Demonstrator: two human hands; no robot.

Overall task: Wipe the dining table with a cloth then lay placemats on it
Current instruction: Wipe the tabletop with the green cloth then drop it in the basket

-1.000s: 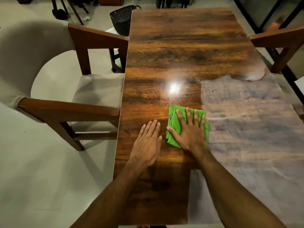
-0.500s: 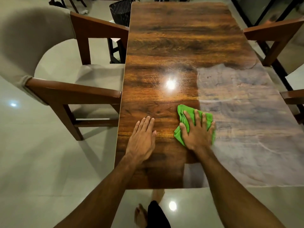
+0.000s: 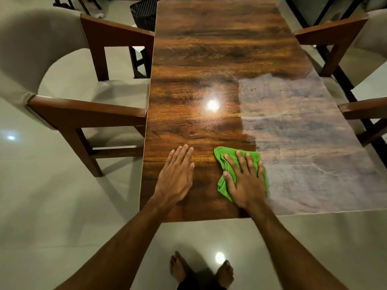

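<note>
A long glossy wooden dining table [image 3: 219, 49] runs away from me. A crumpled green cloth [image 3: 225, 162] lies on it near the front edge. My right hand [image 3: 244, 181] presses flat on the cloth with fingers spread and straight. My left hand [image 3: 176, 174] rests flat on the bare wood to the left of the cloth, fingers together. The table's right half carries a dull, smeared film [image 3: 303, 132]; the left half shines, with a lamp's reflection in it. No placemats are in view.
A cushioned wooden armchair [image 3: 88, 109] stands against the table's left side, and two more chairs [image 3: 335, 36] stand on the right. A black basket [image 3: 144, 13] sits on the floor at the far left. My bare feet [image 3: 201, 268] stand on the tiled floor before the table's end.
My right hand has dragged the cloth toward me and slightly right, closer to the front edge. My left hand slid back with it. I have stepped back; my feet now show.
</note>
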